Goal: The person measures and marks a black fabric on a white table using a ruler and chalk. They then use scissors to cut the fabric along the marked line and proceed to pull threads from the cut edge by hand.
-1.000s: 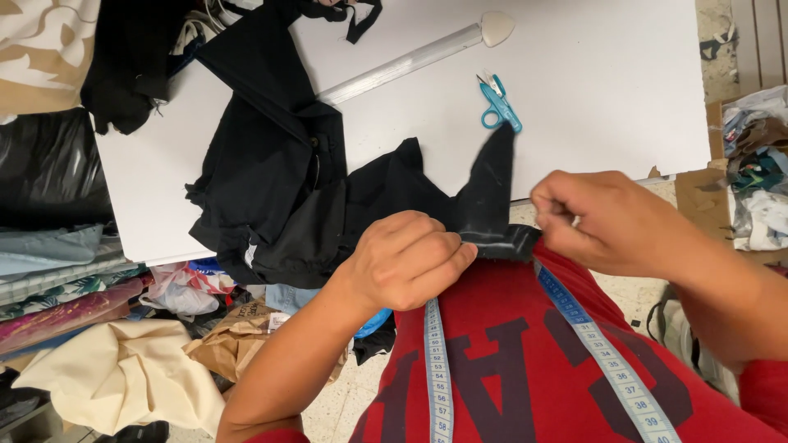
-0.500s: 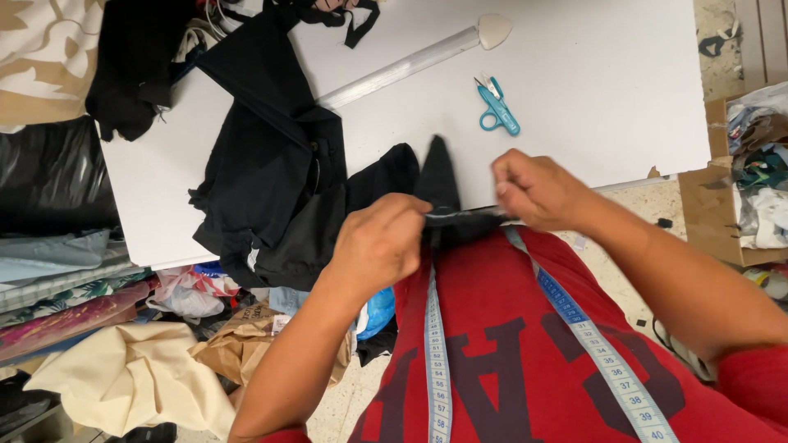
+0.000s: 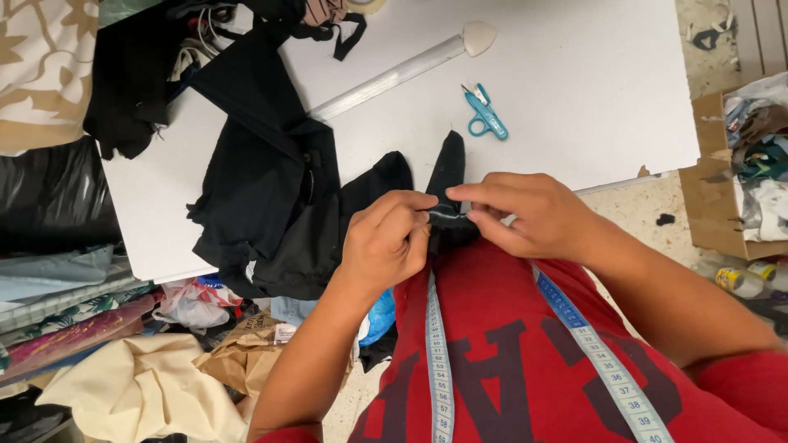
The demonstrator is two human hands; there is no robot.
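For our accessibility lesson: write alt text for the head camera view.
Two hands, left hand and right hand, pinch a black fabric strip at a white table edge; blue thread snips lie beyond.

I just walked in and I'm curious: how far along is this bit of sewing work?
Done: nothing shows as finished. In hand: the left hand and right hand pinch a folded black fabric strip at the table edge. Left: the blue snips lie untouched, and a bigger black garment waits alongside.
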